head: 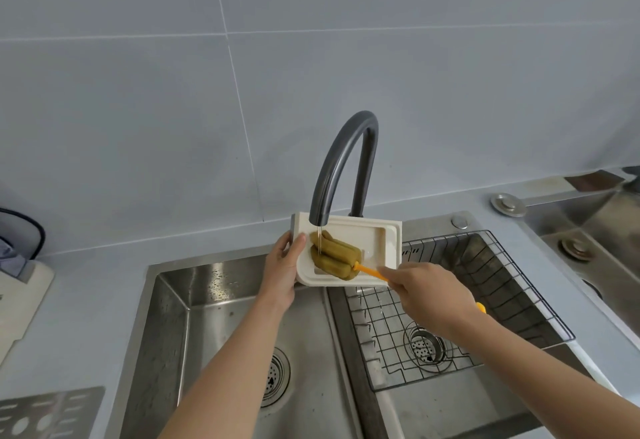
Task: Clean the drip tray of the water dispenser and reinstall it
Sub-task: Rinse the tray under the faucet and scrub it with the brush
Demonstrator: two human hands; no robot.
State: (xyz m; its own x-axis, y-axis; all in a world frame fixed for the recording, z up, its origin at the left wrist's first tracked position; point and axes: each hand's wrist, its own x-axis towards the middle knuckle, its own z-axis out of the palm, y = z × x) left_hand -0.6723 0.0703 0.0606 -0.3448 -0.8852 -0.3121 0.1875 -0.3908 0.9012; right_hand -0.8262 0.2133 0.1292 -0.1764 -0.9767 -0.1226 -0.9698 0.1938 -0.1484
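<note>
While tap ran at frame centre, left hand clamped drip tray edge; right hand closed on sponge brush handle. Tray likely light, rigid, wet-slippery: hold rim.

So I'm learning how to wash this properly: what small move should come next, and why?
Probably sweep the sponge brush toward the tray's far right corner. The right hand holds its orange handle while the left hand tilts the drip tray under the faucet. The thin stream lands on the sponge at the left, so the right part looks unscrubbed.
</note>
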